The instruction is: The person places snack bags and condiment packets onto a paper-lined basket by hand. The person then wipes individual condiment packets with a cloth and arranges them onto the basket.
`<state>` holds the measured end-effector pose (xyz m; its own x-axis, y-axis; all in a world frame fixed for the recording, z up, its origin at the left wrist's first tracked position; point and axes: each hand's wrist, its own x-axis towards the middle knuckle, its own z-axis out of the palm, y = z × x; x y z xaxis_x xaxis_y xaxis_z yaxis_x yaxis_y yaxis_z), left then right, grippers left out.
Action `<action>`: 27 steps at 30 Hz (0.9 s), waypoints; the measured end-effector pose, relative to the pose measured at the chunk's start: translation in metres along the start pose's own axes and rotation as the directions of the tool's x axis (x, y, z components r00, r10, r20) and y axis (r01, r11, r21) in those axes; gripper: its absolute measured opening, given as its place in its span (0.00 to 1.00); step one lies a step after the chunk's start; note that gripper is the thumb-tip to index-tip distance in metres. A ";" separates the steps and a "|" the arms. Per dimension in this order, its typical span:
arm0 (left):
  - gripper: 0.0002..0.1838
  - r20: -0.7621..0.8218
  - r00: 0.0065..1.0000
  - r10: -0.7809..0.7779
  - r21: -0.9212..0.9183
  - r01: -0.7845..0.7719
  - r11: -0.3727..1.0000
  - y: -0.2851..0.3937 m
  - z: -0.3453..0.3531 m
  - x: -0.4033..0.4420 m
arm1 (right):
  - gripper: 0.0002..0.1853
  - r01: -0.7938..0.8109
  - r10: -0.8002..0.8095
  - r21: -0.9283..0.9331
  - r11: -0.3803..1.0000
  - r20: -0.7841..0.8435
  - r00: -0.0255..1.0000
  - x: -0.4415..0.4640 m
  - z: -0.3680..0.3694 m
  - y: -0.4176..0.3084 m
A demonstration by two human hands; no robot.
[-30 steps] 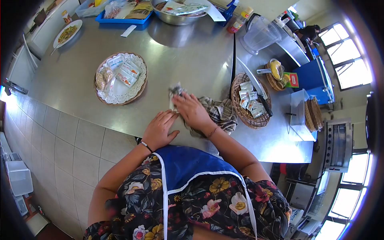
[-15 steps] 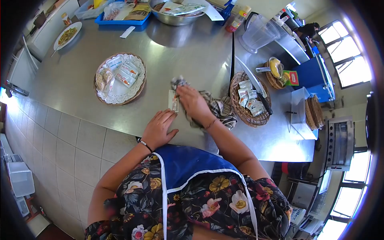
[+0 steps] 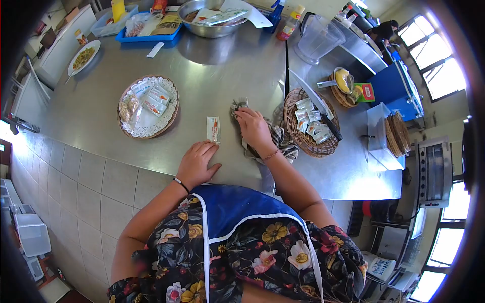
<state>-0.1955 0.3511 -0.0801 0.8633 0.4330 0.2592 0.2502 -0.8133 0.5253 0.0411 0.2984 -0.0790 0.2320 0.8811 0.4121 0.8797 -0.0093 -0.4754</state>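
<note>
My left hand lies flat on the steel table, its fingertips touching the lower end of a small white sachet with orange print. To the right, my right hand is closed on a dark checked cloth, which spreads out from under the palm. Left of the sachet sits a round wicker basket lined with a lace doily, holding several packets. Close beside the cloth stands another wicker basket with several white sachets inside; a knife with a black handle rests across it.
At the back are a blue tray of packets, a metal bowl and a bottle. A blender jug stands at the right rear. A plate of food sits far left. The table edge runs close to my apron.
My right hand has moved right with the cloth, away from the sachet, which now shows in full. My left hand stays at the sachet's lower end.
</note>
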 end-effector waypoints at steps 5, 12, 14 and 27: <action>0.24 -0.044 0.994 -0.098 -0.012 0.098 0.995 -0.021 -0.010 0.038 | 0.12 0.044 -0.043 -0.002 0.999 -0.145 0.988 -0.025 0.010 0.002; 0.23 0.157 0.944 -0.290 0.155 0.266 0.951 -0.036 -0.012 0.095 | 0.11 0.042 -0.035 0.033 0.999 -0.190 0.981 -0.026 0.014 0.005; 0.20 0.216 0.920 -0.327 0.149 0.300 0.942 -0.035 -0.012 0.100 | 0.11 0.039 -0.029 0.042 0.998 -0.197 0.980 -0.027 0.014 0.005; 0.08 -0.083 0.993 -0.086 -0.166 0.072 0.984 -0.023 -0.043 0.065 | 0.08 0.026 0.031 0.198 0.980 -0.277 0.960 -0.027 -0.004 -0.012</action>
<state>-0.1639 0.4148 -0.0411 0.7994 0.5321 0.2791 0.2350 -0.7043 0.6698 0.0258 0.2731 -0.0816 0.3649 0.7149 0.5965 0.7857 0.1074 -0.6093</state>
